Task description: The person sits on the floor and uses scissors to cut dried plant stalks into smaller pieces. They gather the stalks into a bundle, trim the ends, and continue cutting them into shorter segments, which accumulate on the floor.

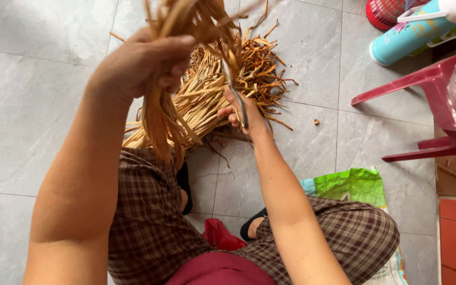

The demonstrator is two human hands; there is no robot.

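My left hand clamps a hanging bunch of dried strips; my right hand, closed on scissors, sits just beside them, blades pointing up.

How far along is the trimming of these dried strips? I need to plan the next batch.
Done: cannot tell; no separate finished heap shows. In hand: the left hand grips a bunch of dried strips while the right hand holds scissors at it. Left: a big pile of strips on the tiled floor.
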